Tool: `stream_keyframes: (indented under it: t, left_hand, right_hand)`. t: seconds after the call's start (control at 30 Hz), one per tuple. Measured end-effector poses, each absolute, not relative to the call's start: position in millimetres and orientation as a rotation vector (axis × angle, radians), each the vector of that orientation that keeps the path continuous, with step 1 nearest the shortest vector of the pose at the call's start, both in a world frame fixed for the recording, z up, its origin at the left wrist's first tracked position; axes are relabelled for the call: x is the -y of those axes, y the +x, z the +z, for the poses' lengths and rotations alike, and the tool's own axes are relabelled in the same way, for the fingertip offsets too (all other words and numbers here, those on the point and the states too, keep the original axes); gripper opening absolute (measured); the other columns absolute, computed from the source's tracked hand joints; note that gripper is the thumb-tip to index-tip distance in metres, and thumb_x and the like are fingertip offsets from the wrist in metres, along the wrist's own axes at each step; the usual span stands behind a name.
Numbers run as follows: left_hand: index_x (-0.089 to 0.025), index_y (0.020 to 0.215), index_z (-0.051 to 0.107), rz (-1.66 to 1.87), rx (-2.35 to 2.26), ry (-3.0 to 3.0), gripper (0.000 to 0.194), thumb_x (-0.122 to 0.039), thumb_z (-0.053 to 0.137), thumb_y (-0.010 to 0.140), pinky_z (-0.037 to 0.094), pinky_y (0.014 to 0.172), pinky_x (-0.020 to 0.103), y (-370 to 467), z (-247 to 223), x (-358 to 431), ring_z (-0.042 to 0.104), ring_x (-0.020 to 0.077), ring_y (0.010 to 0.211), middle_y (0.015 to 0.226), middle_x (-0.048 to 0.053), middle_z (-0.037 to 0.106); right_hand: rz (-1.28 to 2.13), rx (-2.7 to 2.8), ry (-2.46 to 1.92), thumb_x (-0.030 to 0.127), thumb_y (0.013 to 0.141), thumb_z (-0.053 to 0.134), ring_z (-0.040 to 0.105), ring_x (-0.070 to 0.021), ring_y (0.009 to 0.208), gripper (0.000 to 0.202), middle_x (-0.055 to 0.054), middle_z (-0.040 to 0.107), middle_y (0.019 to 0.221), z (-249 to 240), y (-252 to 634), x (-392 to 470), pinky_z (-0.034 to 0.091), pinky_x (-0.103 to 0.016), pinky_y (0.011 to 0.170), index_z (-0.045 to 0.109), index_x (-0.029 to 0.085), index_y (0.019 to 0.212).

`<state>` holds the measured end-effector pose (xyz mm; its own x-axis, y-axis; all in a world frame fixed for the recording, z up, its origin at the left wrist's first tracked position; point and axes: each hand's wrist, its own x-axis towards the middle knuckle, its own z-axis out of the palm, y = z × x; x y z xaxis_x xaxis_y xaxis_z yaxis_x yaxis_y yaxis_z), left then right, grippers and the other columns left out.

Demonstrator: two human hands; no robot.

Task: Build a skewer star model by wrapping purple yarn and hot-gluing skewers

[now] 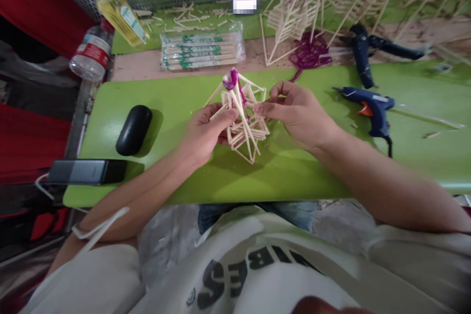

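A small frame of pale wooden sticks (250,130), with purple yarn (231,80) wound at its peak, is held over the green bench. My left hand (208,132) grips its left side, with the thumb across the sticks and the fingers partly hidden behind them. On the right side, my right hand (294,110) pinches at the frame with thumb and index finger. Whether a strand or a stick is between those fingertips is too small to tell. A purple strand hangs down inside the frame.
A blue glue gun (371,103) lies right of my right hand, another (362,56) behind it. Packed sticks (202,50), purple yarn (311,51) and stick frames (292,14) are behind. A black case (134,130), a power bank (86,171) and bottles (93,51) stand left.
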<state>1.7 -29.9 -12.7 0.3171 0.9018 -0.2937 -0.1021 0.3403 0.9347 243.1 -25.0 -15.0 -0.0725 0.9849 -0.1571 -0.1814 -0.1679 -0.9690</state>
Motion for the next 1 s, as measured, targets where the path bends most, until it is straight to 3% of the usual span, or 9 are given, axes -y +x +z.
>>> stream_keyframes:
  t: [0.13, 0.43, 1.0]
  left_hand:
    - [-0.02, 0.109, 0.079, 0.831, -1.037, 0.999, 0.057, -0.064, 0.106, 0.086, 0.069, 0.056, 0.029, 3, -4, 31, 0.081, 0.0174, 0.067, 0.092, 0.004, 0.086]
    - [-0.02, 0.113, 0.081, 0.804, -1.01, 0.955, 0.048, -0.06, 0.102, 0.095, 0.07, 0.057, 0.028, -4, -24, 27, 0.079, 0.0159, 0.066, 0.093, 0.004, 0.085]
    - [-0.02, 0.11, 0.079, 0.812, -1.007, 0.985, 0.057, -0.067, 0.104, 0.09, 0.069, 0.056, 0.027, -1, -23, 26, 0.08, 0.0165, 0.066, 0.089, 0.004, 0.085]
  right_hand:
    - [1.44, 1.02, -1.143, 0.037, 0.065, 0.123, 0.053, -0.0107, 0.066, 0.064, 0.005, 0.059, 0.071, -8, 241, 27, 0.04, -0.03, 0.061, 0.064, 0.025, 0.087]
    - [1.474, 0.991, -1.161, 0.027, 0.074, 0.115, 0.071, -0.0155, 0.073, 0.055, 0.002, 0.073, 0.075, -21, 240, 23, 0.051, -0.029, 0.064, 0.062, 0.025, 0.088]
    - [1.453, 0.99, -1.183, 0.031, 0.073, 0.119, 0.066, -0.0135, 0.07, 0.061, 0.003, 0.07, 0.074, -20, 240, 22, 0.045, -0.029, 0.062, 0.06, 0.025, 0.089]
